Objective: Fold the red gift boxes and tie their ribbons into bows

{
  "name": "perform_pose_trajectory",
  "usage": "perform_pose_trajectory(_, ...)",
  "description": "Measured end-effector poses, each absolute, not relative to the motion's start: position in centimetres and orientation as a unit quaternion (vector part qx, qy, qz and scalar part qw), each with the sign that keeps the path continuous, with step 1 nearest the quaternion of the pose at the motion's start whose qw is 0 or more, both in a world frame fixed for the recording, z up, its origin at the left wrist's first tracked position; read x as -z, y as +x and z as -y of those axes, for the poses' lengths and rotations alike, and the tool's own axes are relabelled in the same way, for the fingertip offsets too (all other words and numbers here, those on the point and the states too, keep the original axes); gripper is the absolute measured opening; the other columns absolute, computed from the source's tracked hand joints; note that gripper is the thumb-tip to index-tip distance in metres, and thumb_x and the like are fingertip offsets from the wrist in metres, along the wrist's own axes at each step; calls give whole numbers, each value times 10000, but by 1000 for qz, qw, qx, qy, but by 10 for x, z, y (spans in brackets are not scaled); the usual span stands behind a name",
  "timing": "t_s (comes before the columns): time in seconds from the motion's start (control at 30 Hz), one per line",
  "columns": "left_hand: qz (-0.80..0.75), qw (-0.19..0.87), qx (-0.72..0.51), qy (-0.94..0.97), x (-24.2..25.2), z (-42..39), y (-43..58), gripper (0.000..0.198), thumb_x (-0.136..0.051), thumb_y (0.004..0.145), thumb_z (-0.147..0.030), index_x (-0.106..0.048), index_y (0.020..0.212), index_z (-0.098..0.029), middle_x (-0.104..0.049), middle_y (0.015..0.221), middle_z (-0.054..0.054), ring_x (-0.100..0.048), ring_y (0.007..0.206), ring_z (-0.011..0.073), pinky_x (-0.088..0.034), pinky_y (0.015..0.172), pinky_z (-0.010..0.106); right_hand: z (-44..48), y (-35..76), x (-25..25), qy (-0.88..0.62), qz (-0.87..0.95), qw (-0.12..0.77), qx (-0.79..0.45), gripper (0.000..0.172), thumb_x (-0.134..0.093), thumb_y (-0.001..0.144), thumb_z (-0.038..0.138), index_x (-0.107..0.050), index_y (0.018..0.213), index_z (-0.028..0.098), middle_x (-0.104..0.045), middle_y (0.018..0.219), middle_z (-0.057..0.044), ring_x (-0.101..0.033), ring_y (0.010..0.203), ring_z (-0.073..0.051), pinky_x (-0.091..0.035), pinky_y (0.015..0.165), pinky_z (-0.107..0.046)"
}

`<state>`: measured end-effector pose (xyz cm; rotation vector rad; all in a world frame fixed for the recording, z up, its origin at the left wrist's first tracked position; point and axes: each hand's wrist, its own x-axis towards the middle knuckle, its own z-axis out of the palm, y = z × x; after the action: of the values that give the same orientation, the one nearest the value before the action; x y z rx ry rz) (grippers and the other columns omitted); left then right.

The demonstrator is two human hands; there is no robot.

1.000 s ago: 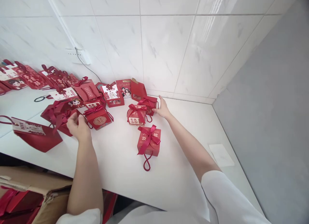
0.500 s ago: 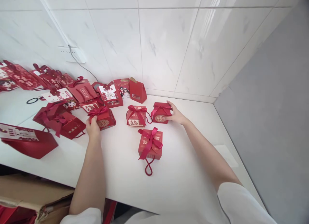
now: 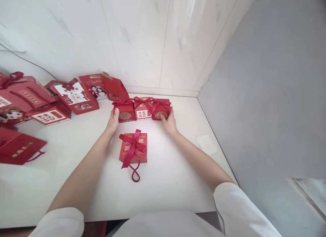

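Three red gift boxes with ribbon bows stand side by side in a row towards the wall. My left hand [image 3: 113,123] grips the outer side of the left gift box [image 3: 125,115], its thumb on the front. On the opposite end, my right hand [image 3: 169,122] holds the right gift box [image 3: 161,114], thumb against its gold round emblem. Between them sits the middle gift box [image 3: 144,113], with a pale label on its front. Closer to me lies another gift box [image 3: 133,148], with a pink-red bow and a looped cord; neither hand touches it.
More red boxes and bags, among them a bag with a white card [image 3: 73,96] and a windowed box [image 3: 115,89], crowd the left of the white table [image 3: 173,182]. A tiled wall [image 3: 137,43] closes the back, a grey panel [image 3: 267,94] the right. A pale flat patch [image 3: 206,144] lies at right.
My left hand has brought its gift box rightward from the cluster to the row's left end. The right box now stands against the middle one. The view has shifted right.
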<state>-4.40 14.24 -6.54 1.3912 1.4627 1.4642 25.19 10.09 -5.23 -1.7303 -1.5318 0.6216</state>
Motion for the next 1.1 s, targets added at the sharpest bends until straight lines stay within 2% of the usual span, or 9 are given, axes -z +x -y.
perform_pose_trajectory(0.07, -588, 291, -531, 537, 64, -149, -30, 659, -421, 898, -679, -504, 1342, -199, -597, 1337, 138, -570, 1242, 269, -420, 1097, 434, -91, 269, 47, -693, 594, 336, -234, 836, -511, 895, 340, -85, 1543, 28, -131, 1623, -227, -202, 1501, -309, -252, 1195, -499)
perform_pose_trajectory(0.13, -597, 267, -530, 540, 63, -151, -20, 649, -436, 900, -664, -478, 1360, -207, -578, 1357, 134, -545, 1262, 274, -396, 1111, 437, -65, 293, 43, -697, 611, 308, -213, 801, -580, 858, 351, -231, 1531, 91, -145, 1633, -179, -152, 1507, -349, -140, 1206, -576)
perform_pose_trajectory(0.23, -616, 231, -526, 539, 64, -150, -17, 562, -437, 917, -628, -526, 1285, -213, -618, 1288, 117, -571, 1207, 276, -408, 1089, 445, -6, 335, 51, -741, 637, 199, -81, 781, -437, 944, 463, -172, 1545, 41, -96, 1639, -185, -59, 1524, -327, -59, 1222, -547)
perform_pose_trajectory(0.3, -627, 221, -521, 535, 64, -150, -18, 503, -419, 934, -599, -557, 1222, -210, -643, 1234, 110, -591, 1160, 273, -434, 1057, 441, 35, 359, 64, -788, 597, 139, -66, 829, -359, 961, 526, -147, 1531, -37, -94, 1623, -242, -41, 1522, -340, -95, 1226, -519)
perform_pose_trajectory(0.37, -631, 222, -519, 532, 63, -149, -17, 467, -408, 944, -574, -563, 1198, -213, -646, 1222, 107, -596, 1139, 271, -449, 1036, 433, 64, 374, 79, -812, 570, 95, -87, 849, -281, 966, 580, -139, 1536, -33, -126, 1618, -240, -81, 1520, -333, -121, 1226, -511)
perform_pose_trajectory(0.5, -651, 218, -489, 538, 58, -147, -15, 446, -413, 941, -555, -562, 1191, -216, -651, 1188, 118, -606, 1100, 297, -447, 1022, 467, 83, 382, 96, -806, 578, 86, -92, 859, -189, 963, 631, -82, 1559, 22, -64, 1640, -167, -46, 1529, -276, -83, 1241, -486)
perform_pose_trajectory(0.63, -662, 213, -471, 543, 57, -144, -16, 431, -421, 941, -524, -559, 1205, -213, -649, 1205, 124, -603, 1113, 306, -441, 1029, 479, 71, 385, 95, -801, 585, 76, -104, 867, -175, 958, 645, -73, 1562, 31, -35, 1645, -144, -21, 1531, -263, -61, 1246, -470)
perform_pose_trajectory(0.87, -667, 209, -461, 546, 60, -144, -20, 414, -413, 951, -496, -554, 1229, -224, -647, 1237, 110, -603, 1146, 291, -444, 1039, 460, 10, 415, 93, -808, 577, 59, -104, 863, -187, 956, 643, -97, 1562, 36, -50, 1646, -159, -25, 1530, -283, -59, 1239, -468)
perform_pose_trajectory(1.1, -659, 213, -470, 547, 58, -143, -19, 411, -420, 957, -471, -561, 1233, -201, -650, 1236, 123, -598, 1150, 289, -435, 1045, 473, -48, 433, 89, -790, 601, 57, -110, 781, -198, 957, 642, -163, 1571, 161, -65, 1656, -106, -62, 1530, -270, -74, 1231, -482)
